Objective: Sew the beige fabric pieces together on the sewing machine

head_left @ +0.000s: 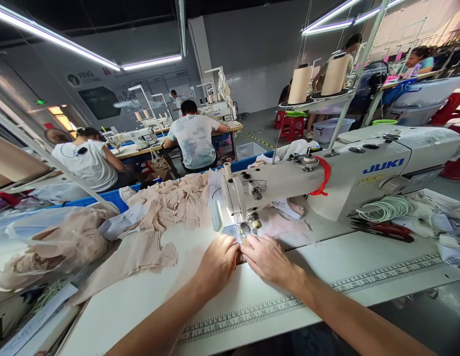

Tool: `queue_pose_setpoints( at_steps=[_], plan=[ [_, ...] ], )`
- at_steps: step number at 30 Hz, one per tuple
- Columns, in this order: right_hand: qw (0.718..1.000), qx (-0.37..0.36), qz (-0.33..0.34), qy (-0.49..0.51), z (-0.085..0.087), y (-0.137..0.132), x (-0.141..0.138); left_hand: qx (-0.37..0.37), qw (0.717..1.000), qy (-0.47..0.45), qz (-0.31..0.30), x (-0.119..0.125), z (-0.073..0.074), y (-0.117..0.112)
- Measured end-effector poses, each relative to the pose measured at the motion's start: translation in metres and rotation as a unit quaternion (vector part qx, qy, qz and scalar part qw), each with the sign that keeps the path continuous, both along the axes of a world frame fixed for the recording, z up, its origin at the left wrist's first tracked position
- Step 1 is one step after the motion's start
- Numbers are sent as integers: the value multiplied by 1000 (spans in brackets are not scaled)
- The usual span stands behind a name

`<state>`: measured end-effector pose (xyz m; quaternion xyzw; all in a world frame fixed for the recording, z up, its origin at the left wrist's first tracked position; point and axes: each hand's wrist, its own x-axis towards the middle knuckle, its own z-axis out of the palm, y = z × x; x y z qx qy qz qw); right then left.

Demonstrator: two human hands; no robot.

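Observation:
Both hands meet just in front of the needle area of a white sewing machine. My left hand is closed, its fingertips pinched together at the presser foot. Close beside it, my right hand has its fingers bent and pressed down at the same spot. A small piece of beige fabric shows between the hands; the fingers cover most of it. Light from the machine's lamp falls on the fingertips. Beyond the needle, a pale pink piece of fabric lies under the machine arm.
Crumpled beige fabric pieces lie at the back left, with a flat one nearer. Red-handled scissors and a coil of pale green cord sit at right. A ruler strip runs along the table's front. Co-workers sit beyond.

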<state>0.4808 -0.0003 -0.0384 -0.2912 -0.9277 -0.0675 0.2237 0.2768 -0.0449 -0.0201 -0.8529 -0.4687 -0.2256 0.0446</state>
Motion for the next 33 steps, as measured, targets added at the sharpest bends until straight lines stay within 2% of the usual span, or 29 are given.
queue_pose_setpoints(
  at_steps=[3,7,20,23,28,33],
  plan=[
    [1000,7,-1,1,-1,0,0,32,999,5,-38,2,-10,-11],
    [1000,16,2,2,-2,0,-1,40,998,15,-40,2,-16,-12],
    [1000,9,14,26,1,0,1,6,998,59,-23,5,-13,-10],
    [999,16,4,46,2,4,5,10,997,72,-14,7,-14,-7],
    [997,13,-54,57,2,20,18,15,997,79,4,9,-19,6],
    [995,22,-64,67,0,29,23,19,997,78,5,9,-20,18]
  ],
)
